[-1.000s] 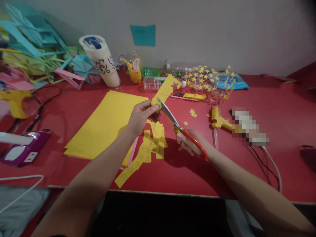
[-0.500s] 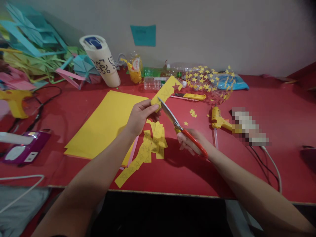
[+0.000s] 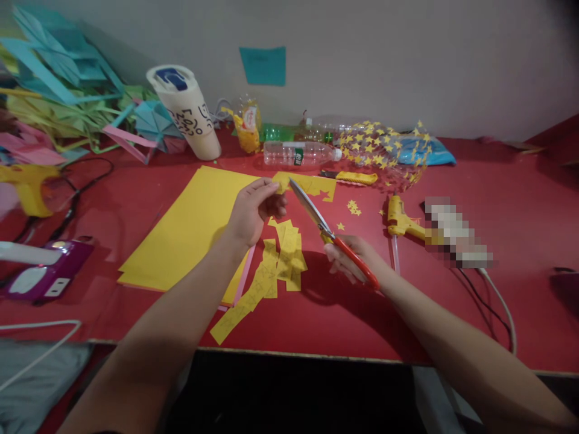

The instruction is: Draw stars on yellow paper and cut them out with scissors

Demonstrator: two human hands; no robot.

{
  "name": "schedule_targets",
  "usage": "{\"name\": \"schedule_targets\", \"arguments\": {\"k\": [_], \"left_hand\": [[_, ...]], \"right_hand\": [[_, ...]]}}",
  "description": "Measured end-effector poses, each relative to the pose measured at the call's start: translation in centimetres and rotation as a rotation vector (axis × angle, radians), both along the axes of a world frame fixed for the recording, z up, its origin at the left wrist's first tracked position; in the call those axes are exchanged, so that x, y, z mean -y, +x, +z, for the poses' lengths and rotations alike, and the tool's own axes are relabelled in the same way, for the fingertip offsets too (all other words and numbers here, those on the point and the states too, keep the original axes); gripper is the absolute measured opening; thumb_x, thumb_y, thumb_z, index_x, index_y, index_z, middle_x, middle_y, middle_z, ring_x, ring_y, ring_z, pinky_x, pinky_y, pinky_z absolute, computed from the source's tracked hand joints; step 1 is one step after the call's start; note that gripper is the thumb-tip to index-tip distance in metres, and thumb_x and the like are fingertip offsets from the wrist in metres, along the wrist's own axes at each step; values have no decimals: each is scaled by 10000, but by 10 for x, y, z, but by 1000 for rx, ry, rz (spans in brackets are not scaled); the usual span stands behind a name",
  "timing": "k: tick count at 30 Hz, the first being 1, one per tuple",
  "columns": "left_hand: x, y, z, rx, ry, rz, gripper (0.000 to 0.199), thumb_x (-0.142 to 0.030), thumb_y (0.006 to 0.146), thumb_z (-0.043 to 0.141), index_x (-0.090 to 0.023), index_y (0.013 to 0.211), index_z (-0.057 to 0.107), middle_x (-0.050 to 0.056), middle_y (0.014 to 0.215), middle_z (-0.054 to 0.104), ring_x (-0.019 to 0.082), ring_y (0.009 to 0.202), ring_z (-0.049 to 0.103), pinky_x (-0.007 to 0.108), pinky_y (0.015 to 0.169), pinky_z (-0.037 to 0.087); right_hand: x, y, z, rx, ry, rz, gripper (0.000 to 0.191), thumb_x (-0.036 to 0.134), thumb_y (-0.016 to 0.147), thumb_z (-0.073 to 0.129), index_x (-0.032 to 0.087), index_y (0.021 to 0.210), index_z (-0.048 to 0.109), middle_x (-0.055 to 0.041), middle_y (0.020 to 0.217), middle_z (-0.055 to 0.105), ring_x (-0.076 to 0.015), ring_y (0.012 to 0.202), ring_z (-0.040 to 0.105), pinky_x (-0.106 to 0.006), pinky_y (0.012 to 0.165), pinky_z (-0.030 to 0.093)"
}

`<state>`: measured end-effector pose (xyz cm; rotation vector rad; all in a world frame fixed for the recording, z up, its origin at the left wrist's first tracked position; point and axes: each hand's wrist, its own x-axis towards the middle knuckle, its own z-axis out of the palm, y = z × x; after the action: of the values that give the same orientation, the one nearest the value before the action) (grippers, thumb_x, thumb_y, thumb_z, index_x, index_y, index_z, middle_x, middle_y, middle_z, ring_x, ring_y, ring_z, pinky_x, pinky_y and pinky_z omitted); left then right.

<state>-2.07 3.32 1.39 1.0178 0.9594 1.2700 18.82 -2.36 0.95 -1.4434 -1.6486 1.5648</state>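
Note:
My left hand pinches one end of a yellow paper strip, which extends to the right and has a star-shaped hole near its far end. Red-handled scissors are in my right hand, their tips at the strip close to my left fingers. The blades look closed together. Below lie more yellow strips with drawn stars, overlapping one another. A few small cut stars rest on the red table to the right of the strip.
Yellow paper sheets lie at the left. Behind are a white tumbler, a clear bottle, a yellow cutter and a star-covered clear object. A yellow glue gun lies right, a purple device far left.
The yellow strip has turned clockwise, from slanting up to the right to lying nearly level. My left hand has shifted slightly left; the scissors have hardly moved.

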Motion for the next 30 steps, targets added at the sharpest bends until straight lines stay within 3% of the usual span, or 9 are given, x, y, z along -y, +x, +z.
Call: {"name": "schedule_targets", "arguments": {"k": [4, 16, 24, 30], "left_hand": [[3, 3, 2, -8, -53, -149, 229, -359, 654, 718, -159, 691, 614, -8, 592, 639, 88, 476, 589, 208, 451, 452], [-1, 0, -1, -35, 126, 44, 149, -275, 765, 630, -179, 667, 573, -20, 575, 643, 73, 452, 572, 190, 439, 464], [-2, 1, -2, -60, 154, 55, 177, -256, 724, 638, -175, 593, 550, -28, 545, 628, 60, 417, 557, 172, 411, 452], [0, 2, -1, -55, 163, 35, 146, -235, 709, 643, -166, 588, 600, -27, 534, 631, 61, 411, 554, 175, 404, 457]], "right_hand": [[0, -1, -3, -7, -10, -14, 567, 734, 671, 656, 238, 597, 393, 106, 406, 340, -64, 300, 368, -252, 409, 449], [0, 0, -2, -14, 10, -12, 567, 731, 655, 688, 221, 603, 444, 106, 436, 368, -51, 322, 368, -287, 522, 533], [-2, 3, 3, 73, -24, 40, 619, 794, 611, 662, 217, 633, 442, 67, 484, 463, -60, 318, 405, -221, 340, 354], [-2, 7, 2, 36, 10, 88, 546, 716, 705, 660, 220, 653, 440, 90, 463, 425, -63, 340, 429, -259, 477, 506]]}}
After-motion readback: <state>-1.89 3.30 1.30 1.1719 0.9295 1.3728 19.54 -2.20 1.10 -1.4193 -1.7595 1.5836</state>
